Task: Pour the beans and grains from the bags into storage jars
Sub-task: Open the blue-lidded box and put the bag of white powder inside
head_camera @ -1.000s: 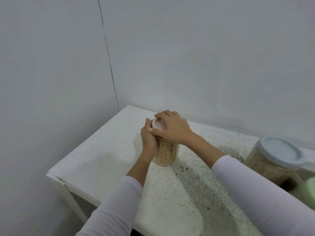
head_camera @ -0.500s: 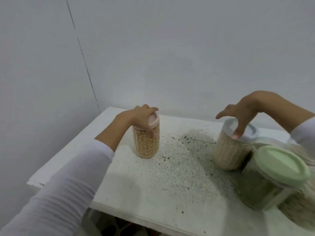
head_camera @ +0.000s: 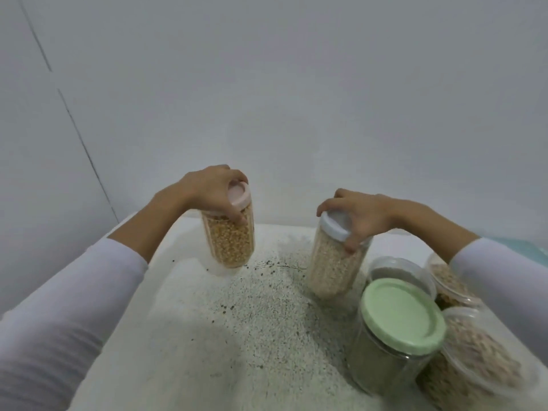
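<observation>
Under the left hand (head_camera: 212, 189), clasped round its pink lid, hangs the yellow-grain jar (head_camera: 229, 240). Right hand (head_camera: 363, 216) clasps the pale-grain jar (head_camera: 335, 262) by its lid above the tabletop (head_camera: 222, 336).

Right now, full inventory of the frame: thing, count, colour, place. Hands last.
pink-lid jar: 1, clear with yellow kernels, pale pink lid, back left of the table, gripped at the top
white-lid jar: 1, clear with pale grain, whitish lid, back centre-right, gripped at the top
green-lid jar: 1, clear with dull green contents, light green lid, front right
open containers: at least 2 with brownish contents, far right, blurred; another clear rim shows behind the green lid
table: 1, white, speckled with dark specks
wall: grey-white, behind
left hand: 1, on the pink-lid jar
right hand: 1, on the white-lid jar
</observation>
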`<state>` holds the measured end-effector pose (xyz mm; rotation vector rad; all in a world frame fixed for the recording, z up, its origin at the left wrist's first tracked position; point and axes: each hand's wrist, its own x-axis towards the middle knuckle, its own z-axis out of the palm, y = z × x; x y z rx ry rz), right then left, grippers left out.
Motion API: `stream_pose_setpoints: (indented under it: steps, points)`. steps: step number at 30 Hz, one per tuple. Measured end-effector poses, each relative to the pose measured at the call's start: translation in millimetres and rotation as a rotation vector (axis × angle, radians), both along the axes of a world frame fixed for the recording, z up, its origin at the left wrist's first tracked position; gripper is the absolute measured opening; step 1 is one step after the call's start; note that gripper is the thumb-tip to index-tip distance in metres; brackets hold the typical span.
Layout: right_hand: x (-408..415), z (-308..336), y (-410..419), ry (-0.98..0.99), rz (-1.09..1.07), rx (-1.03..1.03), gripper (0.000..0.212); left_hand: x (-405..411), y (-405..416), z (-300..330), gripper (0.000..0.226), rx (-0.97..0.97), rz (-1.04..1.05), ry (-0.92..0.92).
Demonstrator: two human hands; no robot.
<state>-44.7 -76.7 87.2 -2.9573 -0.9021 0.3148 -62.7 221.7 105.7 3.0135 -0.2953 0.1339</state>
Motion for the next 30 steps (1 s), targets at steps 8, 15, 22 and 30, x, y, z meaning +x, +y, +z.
stream_pose_setpoints:
  steps: [8, 15, 22, 30]
  points:
    - [61, 13, -41, -0.260, -0.304, 0.209, 0.092, 81, -105, -10, 0.091, -0.059, -0.131, -0.015]
    - [115, -28, -79, -0.285, -0.480, 0.240, 0.088, 142, -175, -47, 0.109, -0.164, -0.182, 0.081]
    - [139, -50, -93, -0.292, -0.472, 0.270, 0.085, 179, -207, -57, 0.098, -0.204, -0.255, 0.091]
    - [150, -60, -116, -0.261, -0.261, 0.028, 0.096, 199, -207, -70, 0.083, -0.240, -0.330, 0.037]
